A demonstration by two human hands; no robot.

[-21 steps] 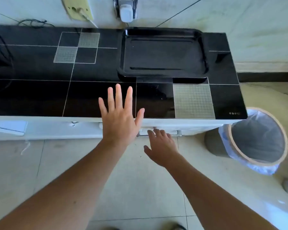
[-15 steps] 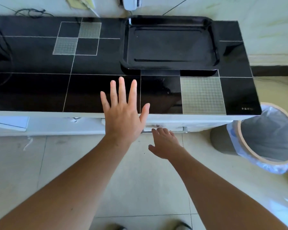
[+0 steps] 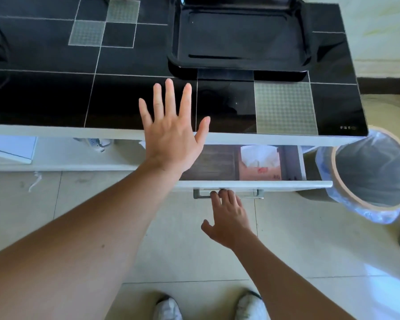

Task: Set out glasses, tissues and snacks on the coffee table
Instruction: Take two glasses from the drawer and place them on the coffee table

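Observation:
The black glass coffee table (image 3: 44,95) carries a black tray (image 3: 238,63) at its back right. Below the top, a white drawer (image 3: 286,184) stands pulled out. Inside it lies a pink tissue pack (image 3: 260,166) with white tissue showing. My right hand (image 3: 228,215) has its fingers hooked on the drawer's metal handle (image 3: 252,194). My left hand (image 3: 171,130) hovers flat with spread fingers over the table's front edge, holding nothing. No glasses or snacks are in view.
A bin (image 3: 374,174) lined with a clear bag stands on the floor just right of the drawer. A white shelf (image 3: 56,155) under the tabletop holds a power strip and a white box. My shoes (image 3: 249,306) are at the bottom, on pale floor tiles.
The drawer, shut before, has been pulled out by my right hand, revealing the tissue pack. My left hand stays spread above the table edge. The view has tilted down.

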